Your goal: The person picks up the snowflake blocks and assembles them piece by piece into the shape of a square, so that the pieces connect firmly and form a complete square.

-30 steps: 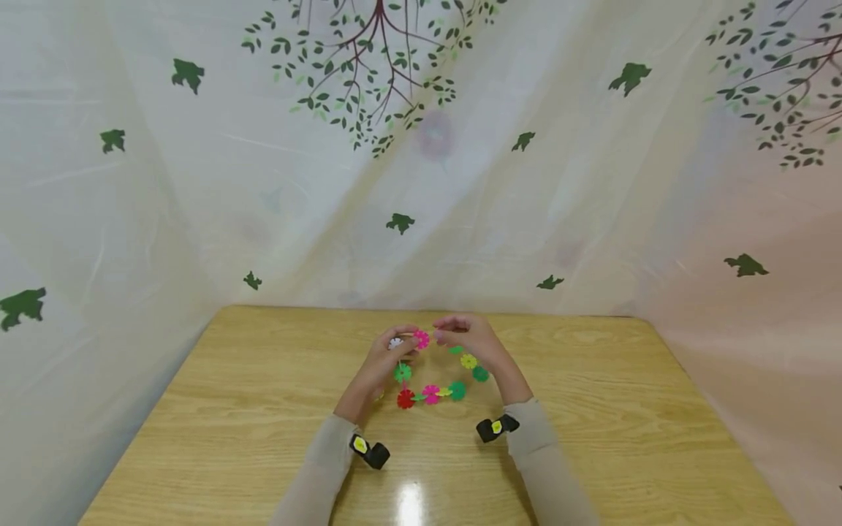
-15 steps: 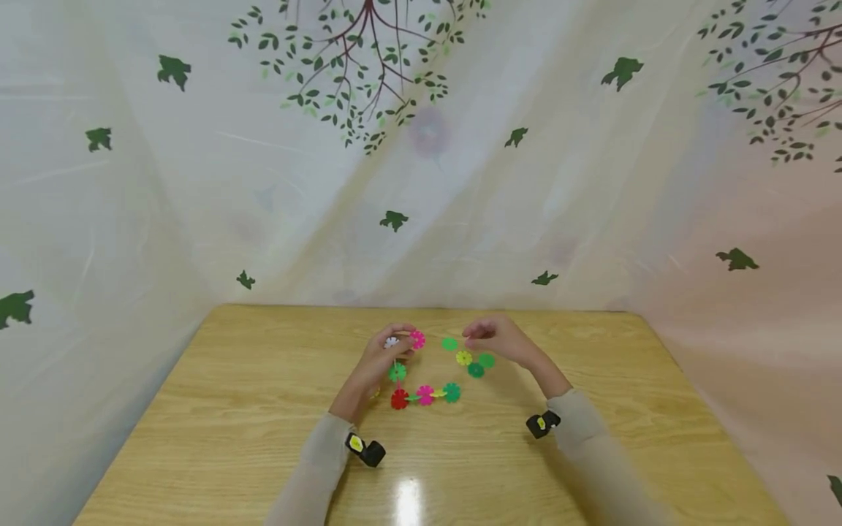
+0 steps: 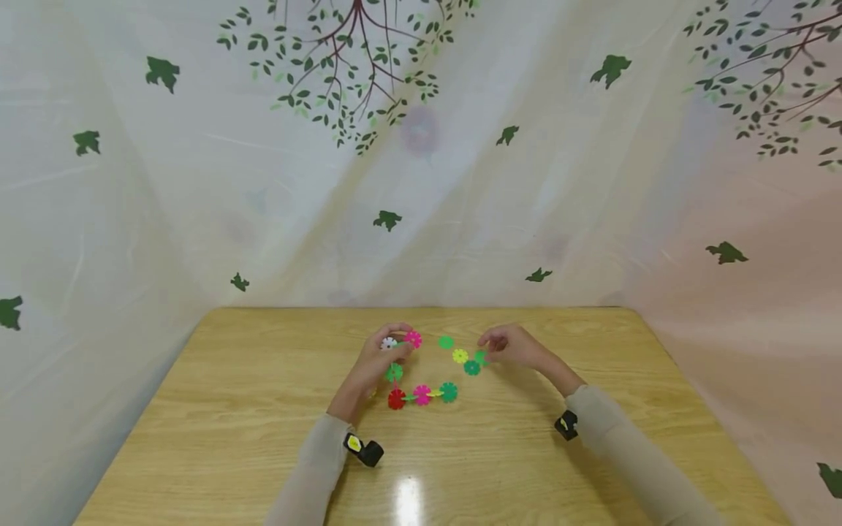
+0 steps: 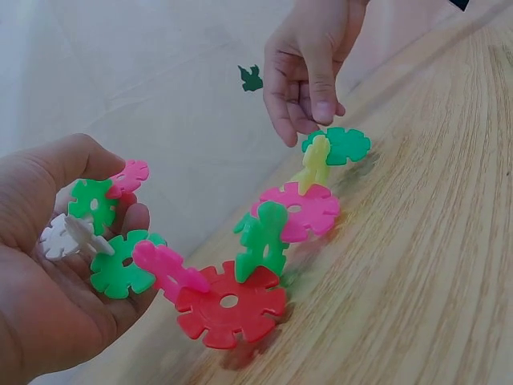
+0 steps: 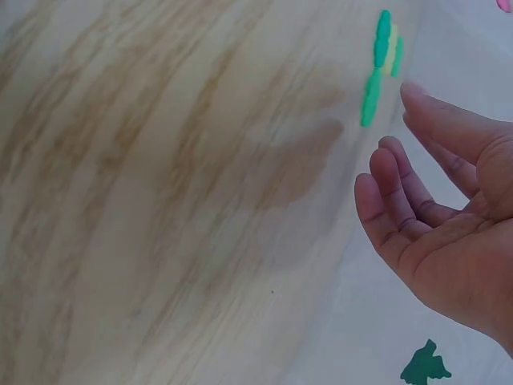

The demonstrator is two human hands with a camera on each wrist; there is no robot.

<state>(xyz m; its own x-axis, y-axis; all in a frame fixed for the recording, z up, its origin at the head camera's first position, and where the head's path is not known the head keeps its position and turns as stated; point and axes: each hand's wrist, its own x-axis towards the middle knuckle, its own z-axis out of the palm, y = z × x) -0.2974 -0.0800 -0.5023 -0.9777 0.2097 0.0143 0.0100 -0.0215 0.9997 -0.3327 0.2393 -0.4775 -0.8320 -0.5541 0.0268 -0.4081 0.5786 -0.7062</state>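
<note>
1. On the wooden tabletop (image 3: 230, 424), towards its far edge and about midway between the far corners, the two hands are at work with notched plastic discs.
2. The left hand (image 3: 371, 361) grips one end of a disc chain (image 4: 231, 303), fingers bent round its pink, green and white pieces.
3. From that hand the chain runs towards the tabletop's near edge, through green and pink to a red disc, then turns towards the right edge through green, pink and yellow to a green disc. Whether its lower run touches the wood, I cannot tell.
4. The right hand (image 3: 520, 347) holds nothing; its fingers are loosely bent, the thumb apart from them, and the fingertips are just beside a light green disc (image 3: 482, 358).
5. Close to that disc are a darker green disc (image 3: 471, 367) and a yellow disc (image 3: 460, 356), with another light green disc (image 3: 446, 342) nearer the far edge.
6. Beyond the far edge hangs a pale cloth (image 3: 316, 204) printed with leafy branches and green shapes.
</note>
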